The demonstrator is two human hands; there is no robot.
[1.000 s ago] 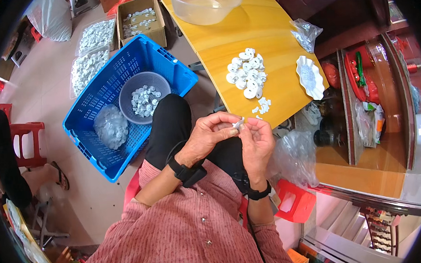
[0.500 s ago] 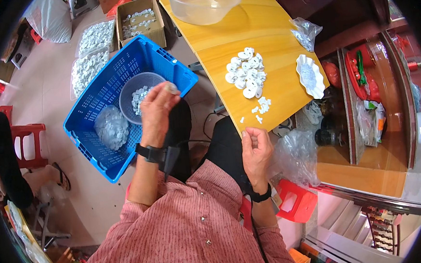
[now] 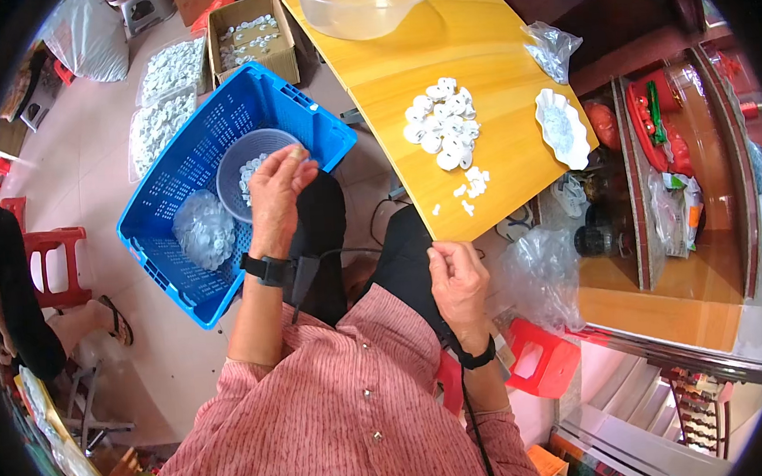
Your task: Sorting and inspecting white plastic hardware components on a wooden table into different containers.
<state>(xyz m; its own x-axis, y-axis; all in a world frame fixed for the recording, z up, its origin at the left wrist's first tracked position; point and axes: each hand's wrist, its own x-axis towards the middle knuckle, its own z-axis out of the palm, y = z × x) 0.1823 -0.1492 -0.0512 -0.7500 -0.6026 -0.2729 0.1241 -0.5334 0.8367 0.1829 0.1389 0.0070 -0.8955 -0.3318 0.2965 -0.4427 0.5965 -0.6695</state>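
My left hand (image 3: 276, 201) hovers at the right rim of a grey-purple bowl (image 3: 231, 173), thumb and fingers pinched together. Whether anything sits in the pinch is too small to tell. White plastic pieces (image 3: 252, 173) lie inside the bowl, partly hidden by the hand. My right hand (image 3: 460, 281) is closed just below the near corner of the yellow wooden table (image 3: 372, 90); what its fingertips hold, if anything, cannot be made out. On the table are a pile of round white plastic pieces (image 3: 446, 125) and, nearer me, several small white bits (image 3: 475, 181).
The bowl stands in a blue crate (image 3: 166, 151) beside a clear bag of pieces (image 3: 204, 231). A white scalloped dish (image 3: 578, 149), a small plastic bag (image 3: 553, 50) and a clear basin (image 3: 363, 8) stand on the table. Trays of white pieces (image 3: 161, 129) and a cardboard box (image 3: 255, 41) lie beyond.
The pale round piece at my left fingertips no longer shows clearly, and that hand has shifted slightly left. My right hand has moved down a little, off the table's corner.
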